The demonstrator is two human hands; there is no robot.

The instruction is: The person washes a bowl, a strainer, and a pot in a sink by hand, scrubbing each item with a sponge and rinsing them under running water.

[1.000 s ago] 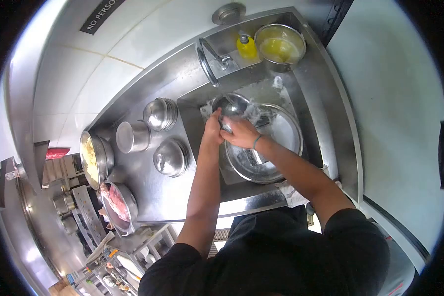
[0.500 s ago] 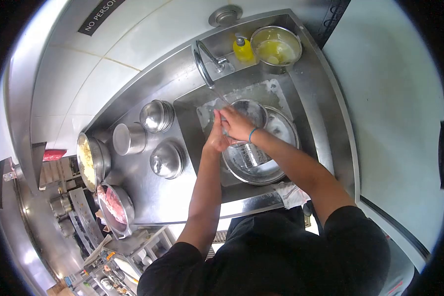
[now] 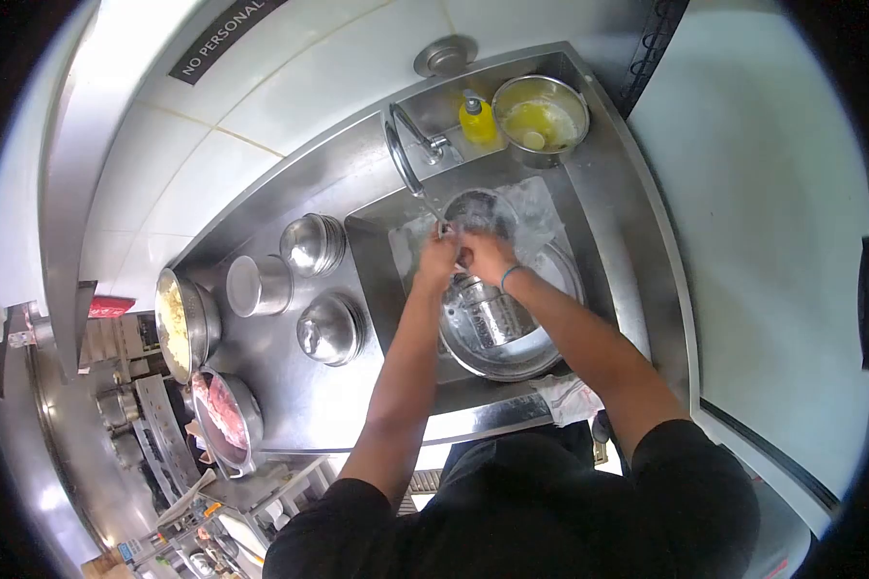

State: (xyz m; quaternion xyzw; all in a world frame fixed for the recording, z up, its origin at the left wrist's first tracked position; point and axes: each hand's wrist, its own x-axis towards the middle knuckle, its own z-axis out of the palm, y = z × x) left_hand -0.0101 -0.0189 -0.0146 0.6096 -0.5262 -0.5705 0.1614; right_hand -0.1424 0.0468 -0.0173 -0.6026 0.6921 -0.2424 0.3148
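Both of my hands are close together under the running faucet (image 3: 403, 159), over the sink. My left hand (image 3: 438, 259) has its fingers curled around something small and shiny that I cannot make out. Beside it, my right hand (image 3: 490, 259) is bent inward with closed fingers; what they hold is hidden. Water splashes over a metal bowl (image 3: 497, 207) just past my fingers. Below my hands, a metal container (image 3: 502, 320) lies on its side in a wide metal basin (image 3: 512, 367).
Stacked metal bowls (image 3: 326, 330) and a round metal pot (image 3: 253, 287) stand on the left counter. Farther left are bowls of yellow food (image 3: 173, 323) and raw meat (image 3: 222, 413). A yellow soap bottle (image 3: 475, 124) and a pot of yellowish liquid (image 3: 541, 121) sit behind the sink.
My hands have shifted slightly right and lower in view, and more water now sprays across the bowl beyond them. The whole scene sits a little lower as the camera tilts.
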